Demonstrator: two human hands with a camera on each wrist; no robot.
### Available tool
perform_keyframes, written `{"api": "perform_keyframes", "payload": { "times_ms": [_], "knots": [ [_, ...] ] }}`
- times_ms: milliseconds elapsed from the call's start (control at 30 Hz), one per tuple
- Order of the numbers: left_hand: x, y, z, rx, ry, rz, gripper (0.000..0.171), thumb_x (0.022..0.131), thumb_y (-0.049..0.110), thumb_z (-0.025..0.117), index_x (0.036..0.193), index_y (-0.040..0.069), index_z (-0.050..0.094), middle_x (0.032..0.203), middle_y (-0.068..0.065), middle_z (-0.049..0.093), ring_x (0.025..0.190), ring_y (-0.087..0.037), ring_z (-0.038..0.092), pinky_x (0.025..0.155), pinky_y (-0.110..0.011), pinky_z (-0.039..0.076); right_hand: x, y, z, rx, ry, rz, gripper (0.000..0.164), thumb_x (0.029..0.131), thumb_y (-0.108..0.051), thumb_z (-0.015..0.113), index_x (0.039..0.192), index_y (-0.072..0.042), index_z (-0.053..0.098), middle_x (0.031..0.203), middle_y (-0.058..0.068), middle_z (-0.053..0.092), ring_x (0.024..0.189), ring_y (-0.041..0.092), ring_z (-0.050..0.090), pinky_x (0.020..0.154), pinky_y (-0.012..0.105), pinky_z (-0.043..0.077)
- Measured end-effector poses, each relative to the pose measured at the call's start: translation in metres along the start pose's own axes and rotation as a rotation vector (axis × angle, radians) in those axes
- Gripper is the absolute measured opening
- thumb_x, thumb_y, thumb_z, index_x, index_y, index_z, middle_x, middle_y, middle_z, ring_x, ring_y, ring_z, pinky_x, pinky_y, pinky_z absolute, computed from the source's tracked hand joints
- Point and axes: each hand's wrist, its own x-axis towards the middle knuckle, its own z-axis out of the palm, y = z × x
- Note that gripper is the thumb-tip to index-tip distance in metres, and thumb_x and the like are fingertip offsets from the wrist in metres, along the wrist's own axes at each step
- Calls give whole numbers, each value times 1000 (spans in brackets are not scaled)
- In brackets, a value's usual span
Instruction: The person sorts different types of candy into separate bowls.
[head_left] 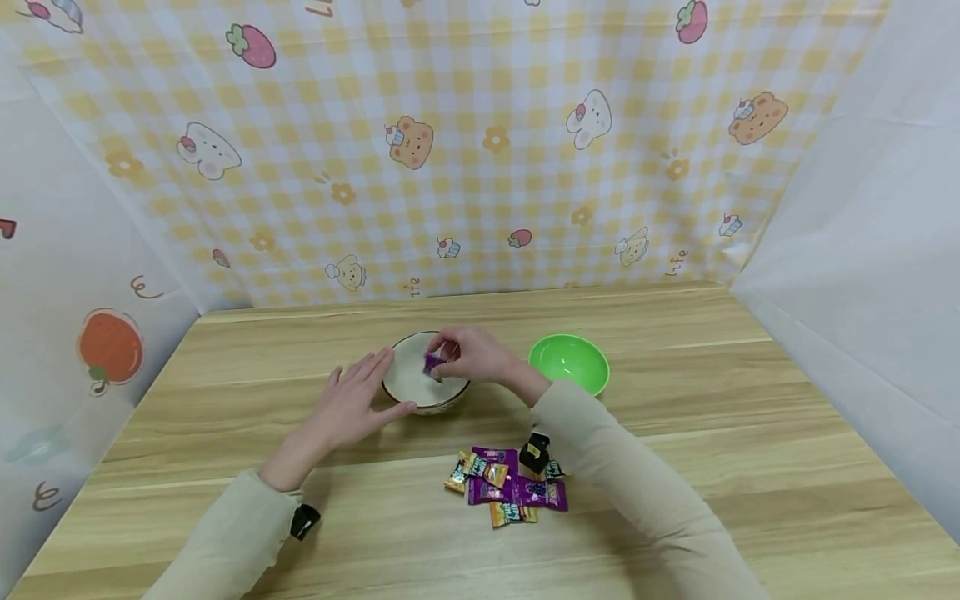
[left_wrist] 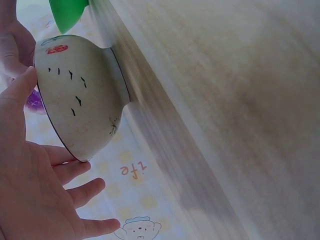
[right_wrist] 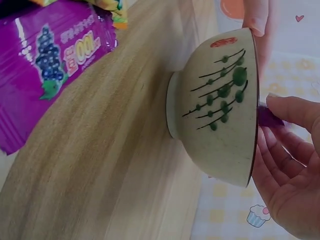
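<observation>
In the head view, a cream bowl [head_left: 407,379] with a dark rim stands on the wooden table. My right hand [head_left: 480,357] pinches a small purple candy packet [head_left: 432,362] between thumb and fingers, over the bowl's inside. Part of this packet [right_wrist: 270,117] shows above the rim in the right wrist view. At the bowl's left side, my left hand [head_left: 358,402] touches the rim with its fingers spread and fairly straight. The left wrist view has its thumb and index finger at the rim of the bowl [left_wrist: 80,95].
A bright green bowl [head_left: 573,362] stands right of the cream one, beside the right forearm. Nearer the front lies a pile of purple packets [head_left: 543,493] and orange-yellow packets [head_left: 513,513], partly covered by the right wrist strap [head_left: 536,452]. A checked curtain [head_left: 480,192] hangs behind the table.
</observation>
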Motion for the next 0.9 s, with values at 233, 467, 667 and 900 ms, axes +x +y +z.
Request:
{"api": "perform_keyframes", "payload": {
  "times_ms": [233, 467, 667, 900],
  "knots": [
    [0, -1, 1, -1, 4, 1, 93, 77, 68, 41, 139, 2, 21, 141, -16, 24, 126, -35, 22, 96, -59, 8, -6, 0, -6, 46, 13, -6, 29, 78, -10, 68, 102, 2, 60, 78, 2, 57, 71, 12, 53, 63, 18, 44],
    [1, -2, 2, -4, 10, 3, 94, 77, 68, 41, 139, 1, 20, 141, -16, 24, 126, -35, 22, 97, -59, 7, -17, -2, -21, 63, 2, -33, 29, 79, -12, 67, 103, 0, 59, 79, 0, 58, 72, 12, 53, 65, 20, 45],
    [1, -3, 2, -8, 13, 1, 94, 76, 69, 41, 139, 2, 20, 141, -16, 24, 126, -35, 21, 97, -59, 7, -31, -5, -32, 77, -35, -76, 26, 79, -13, 67, 103, -5, 59, 79, -2, 58, 74, 9, 54, 69, 20, 46],
    [2, -4, 3, 2, 8, 0, 95, 76, 70, 40, 139, 2, 20, 141, -16, 23, 126, -36, 21, 97, -59, 8, -53, -4, -38, 102, -126, -154, 27, 79, -8, 65, 105, -3, 58, 82, -1, 59, 76, 8, 55, 70, 23, 48]
  ]
}}
